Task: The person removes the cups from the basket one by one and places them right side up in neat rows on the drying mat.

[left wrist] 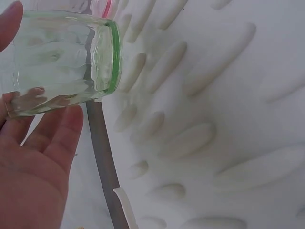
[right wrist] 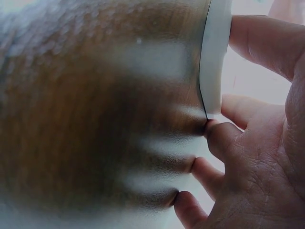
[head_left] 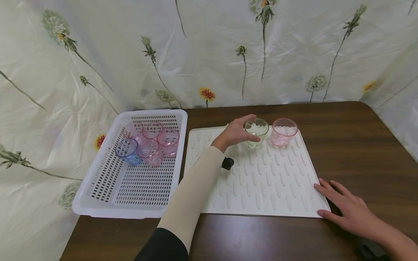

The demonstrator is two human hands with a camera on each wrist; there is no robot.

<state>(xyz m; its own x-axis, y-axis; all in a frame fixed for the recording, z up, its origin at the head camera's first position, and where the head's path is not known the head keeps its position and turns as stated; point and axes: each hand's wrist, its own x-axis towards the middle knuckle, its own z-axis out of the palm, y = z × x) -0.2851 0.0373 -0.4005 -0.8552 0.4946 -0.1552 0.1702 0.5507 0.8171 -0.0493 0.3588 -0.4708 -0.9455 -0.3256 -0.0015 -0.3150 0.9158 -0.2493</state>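
A clear green-tinted glass (head_left: 256, 135) stands upright near the back of the white ribbed mat (head_left: 261, 185). My left hand (head_left: 236, 133) holds it from the left side, thumb and fingers around its upper part. In the left wrist view the green glass (left wrist: 62, 59) shows a bright green base close to the mat. Just right of it stands a pink glass (head_left: 283, 133). My right hand (head_left: 351, 208) rests at the mat's front right corner with fingers spread, its fingertips on the table and the mat's edge.
To the left, a white perforated plastic basket (head_left: 130, 213) contains a blue glass (head_left: 128, 152) and several pink glasses (head_left: 151, 154) grouped toward its back. Everything stands on a dark brown wooden table (head_left: 352, 145). A floral curtain (head_left: 209, 54) hangs behind it.
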